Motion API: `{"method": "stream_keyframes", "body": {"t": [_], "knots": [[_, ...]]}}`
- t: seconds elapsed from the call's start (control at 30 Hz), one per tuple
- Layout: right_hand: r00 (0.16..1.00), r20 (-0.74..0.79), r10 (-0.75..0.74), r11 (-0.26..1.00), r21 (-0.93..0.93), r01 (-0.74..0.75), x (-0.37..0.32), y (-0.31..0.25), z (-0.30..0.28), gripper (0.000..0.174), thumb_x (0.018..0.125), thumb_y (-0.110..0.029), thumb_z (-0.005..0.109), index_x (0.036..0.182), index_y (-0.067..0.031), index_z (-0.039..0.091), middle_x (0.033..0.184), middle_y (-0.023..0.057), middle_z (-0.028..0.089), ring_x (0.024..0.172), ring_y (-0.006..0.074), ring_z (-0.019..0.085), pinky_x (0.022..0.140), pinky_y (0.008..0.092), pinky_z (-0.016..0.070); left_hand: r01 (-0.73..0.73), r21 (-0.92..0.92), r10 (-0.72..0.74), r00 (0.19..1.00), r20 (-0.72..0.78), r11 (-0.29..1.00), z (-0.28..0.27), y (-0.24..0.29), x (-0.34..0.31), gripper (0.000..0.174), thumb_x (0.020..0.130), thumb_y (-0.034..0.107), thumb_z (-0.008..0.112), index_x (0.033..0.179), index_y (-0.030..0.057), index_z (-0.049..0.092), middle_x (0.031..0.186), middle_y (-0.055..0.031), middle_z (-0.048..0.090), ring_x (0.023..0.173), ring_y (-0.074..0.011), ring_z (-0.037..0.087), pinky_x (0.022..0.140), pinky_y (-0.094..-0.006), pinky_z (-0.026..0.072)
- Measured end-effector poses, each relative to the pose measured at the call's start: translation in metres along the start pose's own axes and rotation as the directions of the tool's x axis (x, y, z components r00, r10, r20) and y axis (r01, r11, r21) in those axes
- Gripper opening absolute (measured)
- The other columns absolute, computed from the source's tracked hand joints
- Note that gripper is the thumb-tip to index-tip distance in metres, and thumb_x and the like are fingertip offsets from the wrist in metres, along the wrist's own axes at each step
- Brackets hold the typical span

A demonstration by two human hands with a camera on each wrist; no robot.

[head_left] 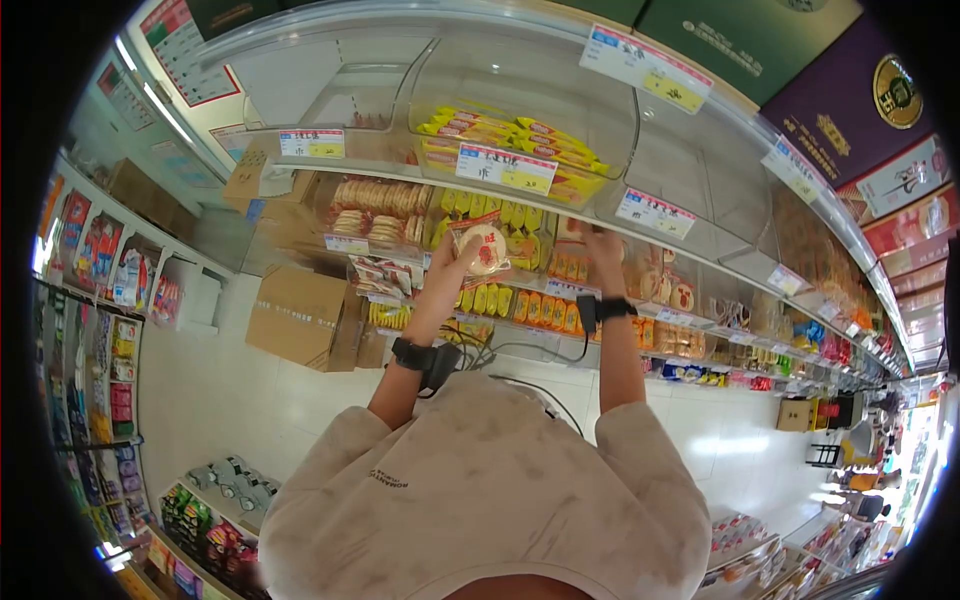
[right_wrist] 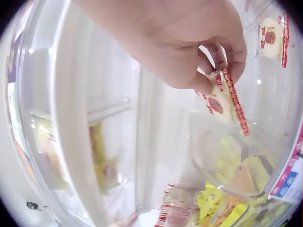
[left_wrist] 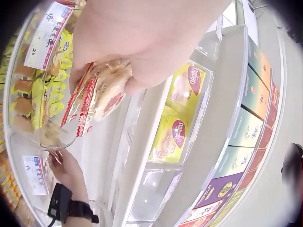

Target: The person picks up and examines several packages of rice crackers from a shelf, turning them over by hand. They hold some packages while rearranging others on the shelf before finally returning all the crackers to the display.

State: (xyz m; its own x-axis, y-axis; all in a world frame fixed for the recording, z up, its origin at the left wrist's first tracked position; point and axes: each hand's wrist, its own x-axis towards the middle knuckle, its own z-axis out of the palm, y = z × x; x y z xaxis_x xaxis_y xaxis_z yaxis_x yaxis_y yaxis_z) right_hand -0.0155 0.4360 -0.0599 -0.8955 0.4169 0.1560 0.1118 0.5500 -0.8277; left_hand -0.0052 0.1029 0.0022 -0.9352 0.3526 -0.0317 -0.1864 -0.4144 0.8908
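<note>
My left hand (head_left: 455,262) grips clear, red-edged packets of round rice crackers (head_left: 486,248) in front of the shelf bins. In the left wrist view the thumb and fingers of the left hand (left_wrist: 137,38) pinch at least two such packets (left_wrist: 106,92) together. My right hand (head_left: 604,250) reaches into a bin to the right. In the right wrist view the right hand (right_wrist: 189,42) holds a cracker packet (right_wrist: 220,101) by its upper end between thumb and fingers. Another cracker packet (right_wrist: 272,38) lies near the bin's far side.
Yellow snack packs (head_left: 520,140) fill an upper clear bin behind a price label (head_left: 507,170). Lower bins hold yellow packs and orange packs (head_left: 550,312). Gift boxes (head_left: 740,40) stand on top. A cardboard box (head_left: 297,317) sits on the floor at the left; cables hang between the wrists.
</note>
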Motion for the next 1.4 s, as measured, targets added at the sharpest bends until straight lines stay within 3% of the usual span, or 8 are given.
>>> {"method": "stream_keyframes", "body": {"t": [0.27, 0.43, 0.7, 0.8, 0.87, 1.03, 1.2, 1.4], "knots": [[0.991, 0.135, -0.004, 0.727, 0.681, -0.089, -0.116, -0.084, -0.021, 0.042, 0.099, -0.017, 0.065, 0.136, -0.0003, 0.054, 0.105, 0.0061, 0.067, 0.097, 0.0128, 0.064, 0.083, 0.0277, 0.0534, 0.085, 0.105, -0.1, 0.983, 0.154, 0.991, 0.039, 0.014, 0.0, 0.052, 0.099, 0.025, 0.067, 0.138, -0.0033, 0.048, 0.127, -0.0075, 0.061, 0.112, -0.0114, 0.058, 0.095, -0.0264, 0.0466], [0.996, 0.077, -0.047, 0.82, 0.572, -0.006, -0.136, -0.093, -0.004, 0.043, 0.099, -0.015, 0.066, 0.137, -0.0009, 0.053, 0.106, 0.0083, 0.068, 0.098, 0.0128, 0.065, 0.081, 0.0276, 0.054, 0.041, 0.281, -0.093, 0.98, 0.174, 0.959, 0.057, -0.028, 0.015, 0.063, 0.106, 0.048, 0.048, 0.141, -0.004, 0.046, 0.13, -0.0138, 0.059, 0.121, -0.0188, 0.054, 0.103, -0.0297, 0.0418], [0.978, -0.019, -0.209, 0.934, 0.294, 0.205, -0.147, -0.118, -0.008, 0.041, 0.096, -0.015, 0.066, 0.132, 0.0013, 0.057, 0.099, 0.0145, 0.067, 0.082, 0.021, 0.068, 0.076, 0.0316, 0.0555, 0.085, 0.225, -0.133, 0.969, 0.207, 0.971, 0.064, -0.033, 0.012, 0.042, 0.095, 0.014, 0.071, 0.13, -0.0023, 0.055, 0.119, -0.01, 0.066, 0.104, -0.016, 0.067, 0.086, -0.0301, 0.0564], [0.997, 0.071, 0.004, 0.983, 0.182, -0.017, -0.1, -0.042, -0.021, 0.041, 0.097, -0.021, 0.062, 0.132, 0.0002, 0.058, 0.098, 0.019, 0.066, 0.082, 0.0244, 0.069, 0.076, 0.0352, 0.0558, 0.097, 0.083, -0.112, 0.974, 0.195, 0.992, 0.054, -0.022, 0.006, 0.042, 0.094, 0.015, 0.071, 0.129, -0.0027, 0.055, 0.12, -0.011, 0.066, 0.104, -0.0178, 0.068, 0.086, -0.0316, 0.0578], [0.966, -0.256, -0.031, 0.998, 0.038, 0.042, -0.062, -0.008, -0.027, 0.044, 0.095, -0.026, 0.061, 0.132, -0.0022, 0.059, 0.1, 0.0227, 0.068, 0.085, 0.0306, 0.07, 0.078, 0.0392, 0.0553, 0.114, 0.053, -0.122, 0.973, 0.194, 0.992, 0.045, -0.007, 0.0, 0.043, 0.094, 0.015, 0.071, 0.129, -0.0042, 0.055, 0.119, -0.0126, 0.066, 0.1, -0.0201, 0.07, 0.083, -0.034, 0.0603], [0.986, 0.041, 0.161, 0.931, -0.339, -0.137, -0.011, 0.036, -0.043, 0.054, 0.088, -0.026, 0.063, 0.137, -0.0057, 0.057, 0.12, 0.0237, 0.068, 0.107, 0.0405, 0.067, 0.09, 0.0431, 0.0539, 0.075, 0.066, -0.082, 0.99, 0.117, 0.995, 0.018, -0.014, -0.001, 0.046, 0.093, 0.017, 0.072, 0.129, -0.005, 0.053, 0.114, -0.0143, 0.067, 0.098, -0.0213, 0.071, 0.083, -0.0351, 0.0618], [0.971, 0.229, -0.069, 0.677, -0.704, 0.214, 0.0, 0.071, -0.019, 0.064, 0.078, -0.023, 0.07, 0.139, -0.0104, 0.054, 0.112, 0.0226, 0.071, 0.107, 0.0372, 0.068, 0.089, 0.0466, 0.055, 0.03, 0.149, -0.038, 0.998, 0.049, 0.988, 0.006, -0.002, -0.013, 0.043, 0.093, 0.016, 0.073, 0.126, -0.0048, 0.055, 0.114, -0.0121, 0.068, 0.097, -0.0181, 0.07, 0.082, -0.0307, 0.0598], [0.976, 0.139, 0.168, 0.849, -0.524, -0.071, 0.004, 0.038, -0.034, 0.055, 0.076, -0.018, 0.074, 0.128, -0.0092, 0.058, 0.099, 0.0154, 0.073, 0.095, 0.029, 0.072, 0.078, 0.0417, 0.0576, 0.014, 0.067, -0.013, 1.0, -0.011, 0.998, -0.005, 0.024, -0.025, 0.056, 0.09, 0.013, 0.075, 0.136, -0.0032, 0.047, 0.12, -0.0126, 0.065, 0.103, -0.0185, 0.068, 0.084, -0.0309, 0.0598]]}}
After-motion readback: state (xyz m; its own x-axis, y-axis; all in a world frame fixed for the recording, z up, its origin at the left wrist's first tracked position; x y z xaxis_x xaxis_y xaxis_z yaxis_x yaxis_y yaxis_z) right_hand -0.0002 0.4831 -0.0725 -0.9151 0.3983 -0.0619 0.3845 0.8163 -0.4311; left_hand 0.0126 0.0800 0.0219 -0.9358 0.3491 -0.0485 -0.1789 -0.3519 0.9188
